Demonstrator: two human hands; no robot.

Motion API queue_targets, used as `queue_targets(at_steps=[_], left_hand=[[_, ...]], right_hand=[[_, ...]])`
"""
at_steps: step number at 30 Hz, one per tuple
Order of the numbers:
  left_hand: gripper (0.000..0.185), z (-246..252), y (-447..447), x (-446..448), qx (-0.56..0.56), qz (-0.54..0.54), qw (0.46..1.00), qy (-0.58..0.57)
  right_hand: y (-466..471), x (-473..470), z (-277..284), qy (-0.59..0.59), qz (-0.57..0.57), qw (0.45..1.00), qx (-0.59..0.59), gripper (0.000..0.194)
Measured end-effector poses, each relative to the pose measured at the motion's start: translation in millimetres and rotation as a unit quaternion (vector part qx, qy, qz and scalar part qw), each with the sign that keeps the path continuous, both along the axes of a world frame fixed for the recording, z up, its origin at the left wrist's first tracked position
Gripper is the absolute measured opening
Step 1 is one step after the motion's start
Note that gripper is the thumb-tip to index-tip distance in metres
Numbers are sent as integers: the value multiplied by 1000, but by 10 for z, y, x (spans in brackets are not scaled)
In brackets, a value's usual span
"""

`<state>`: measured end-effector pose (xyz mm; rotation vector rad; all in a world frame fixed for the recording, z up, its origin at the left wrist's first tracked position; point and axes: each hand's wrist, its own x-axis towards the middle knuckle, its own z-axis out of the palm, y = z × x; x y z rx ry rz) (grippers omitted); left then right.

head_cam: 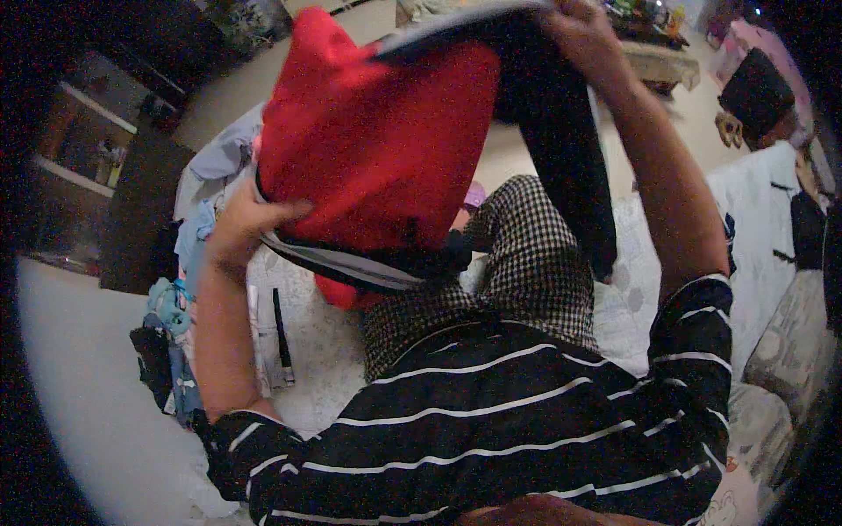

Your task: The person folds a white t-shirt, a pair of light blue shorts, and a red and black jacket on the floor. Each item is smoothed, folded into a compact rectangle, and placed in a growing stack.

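Observation:
A red and black garment (388,144) with grey edging is held stretched up in front of me, above my lap. My left hand (240,223) grips its near edge at the left, the thumb lying over the red cloth. At the upper right, my right hand (582,36) holds the black part by its grey-trimmed edge; some of its fingers are cut off by the picture's top. A black sleeve-like length (569,171) hangs below my right hand. Part of the red cloth is blurred. My legs in checked trousers (533,243) are partly hidden behind the garment.
Several clothes (174,315) lie heaped along the left edge of the pale patterned bedding (316,375). A narrow black object (281,335) rests near my left forearm. Grey patterned pillows (796,335) are at the right. Beyond stand a dark cabinet (141,210) and a low table (658,62).

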<state>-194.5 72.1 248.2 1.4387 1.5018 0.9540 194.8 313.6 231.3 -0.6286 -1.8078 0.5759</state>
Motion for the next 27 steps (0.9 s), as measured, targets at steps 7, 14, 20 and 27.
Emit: queue_targets(at_steps=[7, 14, 20, 27], left_hand=[[30, 1233, 380, -1042, 149, 119, 936, 296], [30, 1432, 926, -1698, 395, 54, 728, 558], [31, 1241, 1055, -1685, 342, 51, 880, 326], [30, 1222, 940, -1729, 264, 148, 906, 296]], right_hand=[[71, -215, 1500, -70, -169, 949, 256, 25], [291, -148, 1871, -106, -123, 907, 389, 20], [241, 83, 1893, -137, -238, 922, 273, 14], [707, 42, 1582, -129, -115, 933, 317, 18]])
